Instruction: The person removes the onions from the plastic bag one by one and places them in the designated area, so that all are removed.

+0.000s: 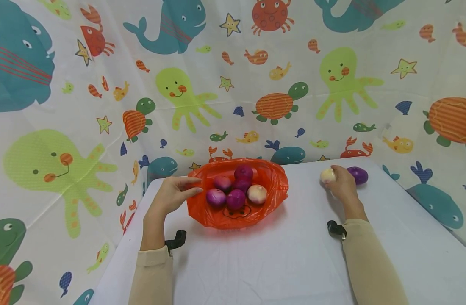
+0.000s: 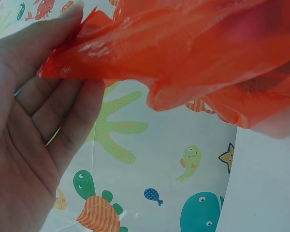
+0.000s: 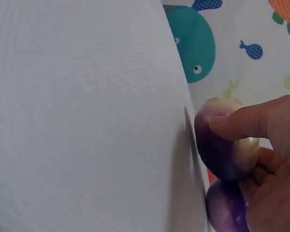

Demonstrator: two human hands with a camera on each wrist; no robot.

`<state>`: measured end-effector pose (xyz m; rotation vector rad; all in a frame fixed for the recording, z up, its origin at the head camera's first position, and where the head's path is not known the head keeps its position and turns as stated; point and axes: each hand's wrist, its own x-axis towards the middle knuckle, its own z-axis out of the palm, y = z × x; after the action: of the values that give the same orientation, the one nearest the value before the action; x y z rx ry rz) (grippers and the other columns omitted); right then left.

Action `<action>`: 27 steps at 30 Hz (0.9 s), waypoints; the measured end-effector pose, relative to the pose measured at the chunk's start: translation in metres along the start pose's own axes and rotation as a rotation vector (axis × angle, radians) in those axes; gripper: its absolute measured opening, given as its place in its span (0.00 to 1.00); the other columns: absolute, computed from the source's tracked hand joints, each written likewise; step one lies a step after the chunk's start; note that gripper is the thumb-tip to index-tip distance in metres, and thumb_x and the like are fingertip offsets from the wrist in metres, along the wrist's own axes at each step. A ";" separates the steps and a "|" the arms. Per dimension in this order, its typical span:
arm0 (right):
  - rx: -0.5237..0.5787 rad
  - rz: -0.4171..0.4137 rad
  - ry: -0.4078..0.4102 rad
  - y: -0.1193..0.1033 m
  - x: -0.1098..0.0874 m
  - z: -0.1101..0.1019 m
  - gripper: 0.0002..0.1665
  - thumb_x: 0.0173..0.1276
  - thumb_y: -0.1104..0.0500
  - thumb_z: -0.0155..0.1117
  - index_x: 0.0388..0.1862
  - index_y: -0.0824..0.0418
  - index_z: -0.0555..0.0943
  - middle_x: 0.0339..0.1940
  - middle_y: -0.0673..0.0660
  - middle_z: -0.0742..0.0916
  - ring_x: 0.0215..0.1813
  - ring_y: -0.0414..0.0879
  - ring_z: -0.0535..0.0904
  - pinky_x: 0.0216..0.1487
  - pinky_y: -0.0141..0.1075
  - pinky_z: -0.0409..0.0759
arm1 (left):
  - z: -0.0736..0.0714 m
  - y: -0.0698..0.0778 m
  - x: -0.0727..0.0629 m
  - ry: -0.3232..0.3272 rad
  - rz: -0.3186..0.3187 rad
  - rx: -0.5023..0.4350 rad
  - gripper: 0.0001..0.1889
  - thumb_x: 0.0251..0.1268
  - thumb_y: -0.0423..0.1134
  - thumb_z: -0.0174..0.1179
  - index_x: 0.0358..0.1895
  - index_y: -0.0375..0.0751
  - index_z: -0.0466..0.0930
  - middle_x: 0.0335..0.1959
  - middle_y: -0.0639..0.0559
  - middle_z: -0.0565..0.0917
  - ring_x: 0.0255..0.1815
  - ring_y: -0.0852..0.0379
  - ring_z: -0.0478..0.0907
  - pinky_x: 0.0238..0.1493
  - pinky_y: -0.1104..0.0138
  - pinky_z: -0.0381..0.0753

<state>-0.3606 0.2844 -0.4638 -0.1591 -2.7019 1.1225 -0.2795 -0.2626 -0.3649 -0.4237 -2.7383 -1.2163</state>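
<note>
Head view: the right hand (image 1: pixel 343 185) pinches a pale onion (image 1: pixel 326 176) at the right of the white table (image 1: pixel 294 262), well apart from the red plastic bag (image 1: pixel 202 219) leftward, whose left rim the left hand's (image 1: pixel 173 195) parted fingers touch.

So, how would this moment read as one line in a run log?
left hand: holding red bag edge | right hand: gripping pale-and-purple onion | inside red bag: onions | beside right hand: purple onion

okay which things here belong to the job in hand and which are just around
Likely in use:
red bag touched by the left hand
vegetables in it
two-toned vegetable in the right hand
purple vegetable beside that hand

Just around:
white tablecloth
sea-animal backdrop
</note>
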 end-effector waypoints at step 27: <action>-0.061 -0.015 0.012 0.002 0.001 -0.002 0.43 0.66 0.68 0.67 0.76 0.77 0.63 0.73 0.80 0.70 0.75 0.76 0.64 0.77 0.67 0.60 | -0.001 0.001 -0.001 0.004 -0.002 0.006 0.20 0.66 0.52 0.72 0.58 0.51 0.89 0.42 0.51 0.91 0.41 0.52 0.87 0.44 0.61 0.91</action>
<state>-0.3608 0.2868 -0.4637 -0.1542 -2.7237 1.0325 -0.2787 -0.2631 -0.3640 -0.4180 -2.7383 -1.2081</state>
